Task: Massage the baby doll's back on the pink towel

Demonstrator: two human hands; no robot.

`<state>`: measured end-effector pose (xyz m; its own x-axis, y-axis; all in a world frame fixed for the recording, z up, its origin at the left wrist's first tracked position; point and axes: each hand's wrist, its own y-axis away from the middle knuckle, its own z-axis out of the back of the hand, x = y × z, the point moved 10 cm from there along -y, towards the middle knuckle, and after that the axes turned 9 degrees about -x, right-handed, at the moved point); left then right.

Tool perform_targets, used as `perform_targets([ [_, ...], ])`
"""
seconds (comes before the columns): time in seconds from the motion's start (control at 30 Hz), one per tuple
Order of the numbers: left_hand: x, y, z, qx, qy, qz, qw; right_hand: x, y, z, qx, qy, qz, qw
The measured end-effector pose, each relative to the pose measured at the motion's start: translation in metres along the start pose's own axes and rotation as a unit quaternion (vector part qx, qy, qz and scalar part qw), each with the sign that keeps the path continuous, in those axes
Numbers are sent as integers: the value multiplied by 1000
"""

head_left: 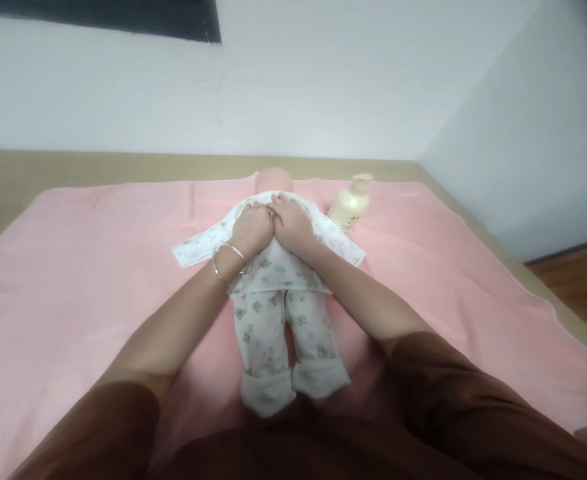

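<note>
A pale wall (323, 87) filled the top of the frame, and below it the desk (98, 167) showed as a tan border. The pink cloth (98, 320) was spread over most of the desk, probably to give a soft surface. In the middle of the frame lay the doll (278, 283), lengthwise with its head (274, 179) far off and its feet end nearest the person, an arrangement that let both arms reach it evenly from the lower corners. Its white top (276, 260) had the sleeves out to either side, seemingly to keep the chest free. The trousers (261, 333) pointed down the frame, their cuffs turned up, perhaps because they were long.

The bottle (351, 205) stood right of centre, just beyond the right sleeve, likely kept within reach yet out of the way; it seemed to lean, maybe through the lens.

The left hand (254, 227) rested on the upper chest with its fingers curled in; the right hand (292, 223) lay flatter against it, fingers part-extended and reaching over the left's. Whether either had hold of fabric could not be told. Thin bangles (215, 261) hung at the left wrist
</note>
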<state>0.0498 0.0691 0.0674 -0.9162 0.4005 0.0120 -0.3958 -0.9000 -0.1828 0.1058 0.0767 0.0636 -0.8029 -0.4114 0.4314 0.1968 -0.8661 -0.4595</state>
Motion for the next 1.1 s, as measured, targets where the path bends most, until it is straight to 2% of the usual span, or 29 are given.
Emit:
perform_targets([
  [0.1,3,1,0,-30,8,6,999,1,0,1,-3,3,0,1000],
  [0.27,17,-1,-6,-117,73,32,990,-1,5,-1,-17,-5,32,999],
  [0.4,27,-1,-11,-176,136,45,974,-7,5,-1,8,-14,58,998],
  [0.47,31,-1,-14,-187,170,57,966,-10,3,2,20,0,47,999],
  [0.57,40,3,-18,-203,233,90,947,-13,5,10,28,52,-5,998],
  [0.67,46,8,-19,-225,294,112,922,-2,19,15,34,109,-36,993],
  [0.77,52,12,-22,-242,338,134,899,23,33,14,34,119,9,992],
  [0.87,55,15,-24,-258,366,139,883,36,31,8,46,77,81,993],
  [0.97,57,16,-24,-275,374,137,875,19,15,2,75,36,102,991],
  [1.1,56,16,-22,-286,379,135,870,-6,0,5,77,32,61,995],
])
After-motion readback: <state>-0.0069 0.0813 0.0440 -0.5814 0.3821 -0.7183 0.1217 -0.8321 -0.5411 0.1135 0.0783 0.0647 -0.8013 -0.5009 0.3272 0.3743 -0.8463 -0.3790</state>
